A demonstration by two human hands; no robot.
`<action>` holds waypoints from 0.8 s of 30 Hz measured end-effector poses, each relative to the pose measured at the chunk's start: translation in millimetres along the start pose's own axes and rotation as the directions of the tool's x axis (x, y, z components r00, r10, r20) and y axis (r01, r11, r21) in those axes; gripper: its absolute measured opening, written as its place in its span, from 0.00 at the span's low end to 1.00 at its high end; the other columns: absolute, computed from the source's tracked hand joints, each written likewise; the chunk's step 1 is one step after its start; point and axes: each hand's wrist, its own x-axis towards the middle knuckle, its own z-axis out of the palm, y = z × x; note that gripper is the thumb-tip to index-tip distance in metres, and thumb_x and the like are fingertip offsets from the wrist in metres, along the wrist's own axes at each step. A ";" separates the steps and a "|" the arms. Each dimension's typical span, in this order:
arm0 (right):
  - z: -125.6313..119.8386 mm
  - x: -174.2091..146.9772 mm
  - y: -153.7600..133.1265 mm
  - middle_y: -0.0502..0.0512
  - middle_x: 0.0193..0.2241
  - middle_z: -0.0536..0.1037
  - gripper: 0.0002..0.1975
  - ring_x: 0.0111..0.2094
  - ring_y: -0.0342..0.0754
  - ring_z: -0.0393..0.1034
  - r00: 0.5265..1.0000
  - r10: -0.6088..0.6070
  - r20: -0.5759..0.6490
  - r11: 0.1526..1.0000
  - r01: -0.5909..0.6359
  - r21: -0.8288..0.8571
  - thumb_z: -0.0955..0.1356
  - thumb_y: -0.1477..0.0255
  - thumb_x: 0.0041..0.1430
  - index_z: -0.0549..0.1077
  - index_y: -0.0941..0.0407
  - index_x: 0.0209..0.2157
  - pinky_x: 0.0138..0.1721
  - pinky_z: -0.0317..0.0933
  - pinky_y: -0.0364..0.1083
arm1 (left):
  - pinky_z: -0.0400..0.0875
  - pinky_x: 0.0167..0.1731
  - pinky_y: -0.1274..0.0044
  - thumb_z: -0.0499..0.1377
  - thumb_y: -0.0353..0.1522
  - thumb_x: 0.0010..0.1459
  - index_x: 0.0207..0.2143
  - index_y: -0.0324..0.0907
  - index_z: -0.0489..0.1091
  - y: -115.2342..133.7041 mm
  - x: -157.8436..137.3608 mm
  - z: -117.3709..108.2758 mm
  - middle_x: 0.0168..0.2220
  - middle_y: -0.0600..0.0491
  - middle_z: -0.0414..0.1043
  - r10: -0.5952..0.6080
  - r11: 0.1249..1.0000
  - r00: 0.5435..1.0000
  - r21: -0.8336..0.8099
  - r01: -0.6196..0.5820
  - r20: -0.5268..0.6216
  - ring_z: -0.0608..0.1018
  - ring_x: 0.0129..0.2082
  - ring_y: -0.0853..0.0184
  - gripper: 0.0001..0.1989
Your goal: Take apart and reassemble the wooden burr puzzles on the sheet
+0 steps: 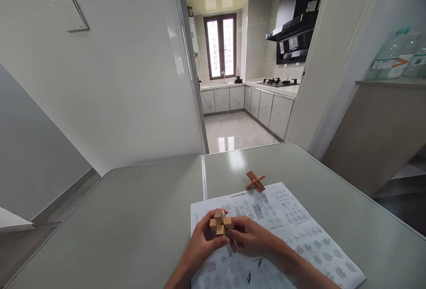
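Observation:
A light-wood interlocking burr puzzle point(221, 223) is held between my two hands, above a printed sheet. My left hand point(203, 238) curls round its left side, with the thumb below it and fingers behind. From the right, my right hand point(248, 232) pinches the puzzle's right end between thumb and index finger. Beneath both hands lies the instruction sheet point(279, 227), covered with small grey diagrams of puzzle shapes. Past the sheet's far edge sits a second, reddish-brown wooden puzzle point(255, 181) made of crossed pieces. Parts of the held puzzle are hidden by my fingers.
The grey-green table point(133, 227) has a pale seam point(204, 176) running away from me. A white wall point(133, 80) stands beyond its left part. Through a doorway are kitchen cabinets point(221, 99) and a stove point(279, 82). Large plastic bottles point(396, 54) stand on a ledge at right.

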 end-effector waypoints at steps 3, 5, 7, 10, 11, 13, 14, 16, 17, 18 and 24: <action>-1.9 -1.0 -2.5 0.46 0.22 0.70 0.14 0.23 0.41 0.64 1.000 0.005 -0.015 0.999 -0.005 0.033 0.67 0.61 0.66 0.77 0.57 0.37 0.27 0.58 0.41 | 0.73 0.49 0.67 0.71 0.49 0.50 0.55 0.42 0.70 2.6 0.4 1.6 0.49 0.44 0.75 0.003 1.000 1.000 -0.003 -0.002 0.022 0.77 0.50 0.53 0.35; -2.2 -1.7 -4.4 0.46 0.22 0.70 0.11 0.23 0.41 0.64 1.000 0.004 -0.024 0.999 -0.003 0.047 0.68 0.64 0.65 0.77 0.57 0.37 0.27 0.58 0.41 | 0.73 0.48 0.68 0.71 0.48 0.51 0.54 0.42 0.70 3.5 0.6 2.0 0.47 0.45 0.75 0.008 1.000 1.000 0.015 -0.008 0.018 0.77 0.48 0.55 0.33; -1.9 -2.0 -5.8 0.46 0.22 0.69 0.09 0.23 0.41 0.63 0.999 0.001 -0.032 0.999 0.001 0.055 0.68 0.66 0.64 0.77 0.57 0.36 0.27 0.57 0.41 | 0.72 0.48 0.69 0.71 0.47 0.52 0.53 0.42 0.70 3.5 0.6 1.5 0.46 0.46 0.75 0.018 0.999 1.000 0.033 -0.018 0.012 0.77 0.47 0.56 0.31; -1.2 -1.9 -7.3 0.45 0.22 0.68 0.07 0.24 0.41 0.62 0.999 -0.007 -0.043 0.998 0.009 0.057 0.68 0.69 0.63 0.77 0.57 0.35 0.27 0.56 0.41 | 0.72 0.49 0.69 0.71 0.46 0.52 0.53 0.42 0.71 3.1 0.1 0.4 0.46 0.46 0.75 0.032 0.998 0.999 0.057 -0.032 0.002 0.77 0.47 0.57 0.30; -1.0 -1.6 -7.6 0.45 0.22 0.68 0.07 0.24 0.41 0.62 0.999 -0.013 -0.045 0.998 0.015 0.057 0.68 0.70 0.62 0.77 0.57 0.34 0.27 0.55 0.41 | 0.71 0.49 0.69 0.71 0.46 0.52 0.53 0.42 0.71 3.4 -0.1 0.2 0.46 0.46 0.75 0.034 0.997 0.999 0.067 -0.033 -0.004 0.77 0.47 0.57 0.30; -0.5 -1.0 -7.9 0.45 0.23 0.68 0.06 0.24 0.41 0.62 0.998 -0.030 -0.054 0.997 0.033 0.063 0.68 0.71 0.61 0.76 0.57 0.33 0.28 0.56 0.41 | 0.71 0.50 0.70 0.72 0.46 0.51 0.53 0.42 0.71 4.4 -0.8 0.3 0.46 0.47 0.75 0.031 0.995 0.999 0.097 -0.029 -0.022 0.76 0.47 0.57 0.31; -0.2 -0.7 -7.7 0.46 0.23 0.68 0.05 0.24 0.41 0.62 0.998 -0.038 -0.059 0.997 0.042 0.068 0.68 0.71 0.61 0.76 0.57 0.33 0.28 0.56 0.41 | 0.71 0.50 0.70 0.72 0.46 0.50 0.53 0.43 0.72 5.2 -1.1 0.6 0.46 0.47 0.75 0.028 0.993 0.999 0.112 -0.024 -0.033 0.76 0.48 0.57 0.31; 0.8 -0.1 -6.4 0.46 0.23 0.68 0.05 0.24 0.42 0.62 0.995 -0.047 -0.084 0.996 0.054 0.073 0.69 0.71 0.60 0.75 0.57 0.31 0.27 0.56 0.41 | 0.70 0.50 0.70 0.73 0.46 0.49 0.54 0.44 0.71 6.6 -1.6 1.5 0.47 0.48 0.74 0.024 0.990 0.998 0.139 -0.016 -0.057 0.76 0.48 0.57 0.32; 1.4 0.1 -5.3 0.46 0.23 0.68 0.05 0.24 0.42 0.62 0.994 -0.048 -0.102 0.996 0.055 0.071 0.69 0.71 0.60 0.75 0.57 0.31 0.27 0.56 0.41 | 0.70 0.50 0.70 0.73 0.46 0.49 0.54 0.44 0.72 7.2 -1.8 1.9 0.47 0.48 0.74 0.025 0.989 0.997 0.150 -0.014 -0.069 0.76 0.48 0.57 0.33; 2.0 0.2 -4.0 0.46 0.23 0.68 0.06 0.24 0.42 0.62 0.992 -0.045 -0.119 0.996 0.053 0.066 0.70 0.71 0.60 0.74 0.57 0.30 0.27 0.56 0.41 | 0.70 0.50 0.70 0.73 0.46 0.49 0.54 0.44 0.72 7.7 -2.0 2.3 0.47 0.48 0.74 0.028 0.987 0.997 0.160 -0.015 -0.078 0.76 0.48 0.57 0.33; 3.5 0.2 3.5 0.46 0.22 0.68 0.09 0.24 0.42 0.61 0.985 -0.059 -0.161 0.998 0.060 0.001 0.70 0.69 0.60 0.73 0.57 0.27 0.27 0.55 0.42 | 0.70 0.49 0.71 0.73 0.45 0.48 0.52 0.44 0.72 10.2 -2.9 4.7 0.46 0.49 0.75 0.053 0.974 0.993 0.224 -0.027 -0.110 0.76 0.46 0.58 0.31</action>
